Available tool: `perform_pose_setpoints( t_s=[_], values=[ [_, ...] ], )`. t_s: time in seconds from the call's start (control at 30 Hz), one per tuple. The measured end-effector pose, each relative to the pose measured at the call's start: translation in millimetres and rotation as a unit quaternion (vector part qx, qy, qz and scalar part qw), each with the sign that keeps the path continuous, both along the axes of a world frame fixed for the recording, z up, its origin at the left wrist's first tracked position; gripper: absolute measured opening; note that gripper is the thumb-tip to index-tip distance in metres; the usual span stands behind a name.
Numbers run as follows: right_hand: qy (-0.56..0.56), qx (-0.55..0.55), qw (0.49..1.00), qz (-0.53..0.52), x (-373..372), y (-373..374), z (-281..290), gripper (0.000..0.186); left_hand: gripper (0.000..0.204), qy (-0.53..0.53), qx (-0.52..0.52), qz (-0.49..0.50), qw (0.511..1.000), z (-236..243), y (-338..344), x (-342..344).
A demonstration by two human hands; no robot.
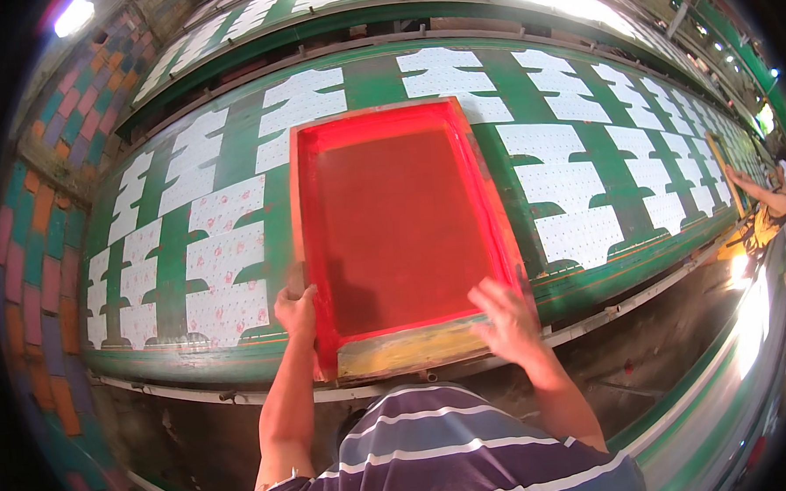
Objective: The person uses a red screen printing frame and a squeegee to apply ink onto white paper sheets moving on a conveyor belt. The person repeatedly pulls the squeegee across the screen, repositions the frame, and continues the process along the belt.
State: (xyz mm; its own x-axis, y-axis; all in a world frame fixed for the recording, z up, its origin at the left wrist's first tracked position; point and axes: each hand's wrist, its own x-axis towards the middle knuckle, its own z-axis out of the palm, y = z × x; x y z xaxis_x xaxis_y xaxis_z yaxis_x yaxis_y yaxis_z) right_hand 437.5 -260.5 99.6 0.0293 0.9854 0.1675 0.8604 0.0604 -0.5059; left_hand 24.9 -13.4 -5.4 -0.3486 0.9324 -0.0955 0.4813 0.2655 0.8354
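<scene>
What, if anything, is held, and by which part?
The left hand holds the red framed screen by its lower left side. The right hand is at its lower right corner; whether it grips is unclear.

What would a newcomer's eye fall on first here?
The big red frame in the middle, with the left hand at its left edge. Next, the rows of white pieces around it on the green table, then the multicoloured wall at far left.
</scene>
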Motion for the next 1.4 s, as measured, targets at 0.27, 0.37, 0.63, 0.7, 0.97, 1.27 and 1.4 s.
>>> perform_pose_setpoints(
  t_s=[0.27, 0.37, 0.63, 0.7, 0.97, 1.27, 1.4],
  values=[
    [-0.121, -0.07, 0.977, 0.162, -79.4, 1.6, 15.7, 0.056, 0.065, 0.029, 0.055, 0.002, 0.998, -8.0, -4.9, 7.6],
    [-0.091, -0.025, 0.983, 0.16, -92.4, 20.3, 12.7, 0.048, 0.07, 0.02, 0.061, 0.006, 0.998, -11.3, -3.0, 8.0],
    [-0.14, -0.115, 0.974, 0.136, -133.4, 62.4, 19.5, 0.044, 0.061, -0.016, 0.162, -0.02, 0.987, -14.6, -4.4, 6.5],
    [-0.143, -0.148, 0.971, 0.126, -129.7, 57.7, 26.1, 0.043, 0.058, -0.02, 0.182, -0.033, 0.982, -17.8, -6.4, 7.8],
    [-0.118, -0.063, 0.987, 0.091, -147.2, 19.6, 7.9, 0.048, 0.057, -0.039, 0.19, -0.047, 0.98, -19.0, -5.4, 6.1],
    [-0.18, 0.024, 0.979, 0.092, -125.8, 72.1, -32.2, 0.051, 0.054, -0.068, 0.173, -0.053, 0.981, -10.1, -11.0, 4.8],
    [-0.18, 0.044, 0.978, 0.094, -102.9, 150.9, -43.5, 0.048, 0.053, -0.038, 0.19, -0.059, 0.979, -10.0, -11.7, 4.2]
  ],
)
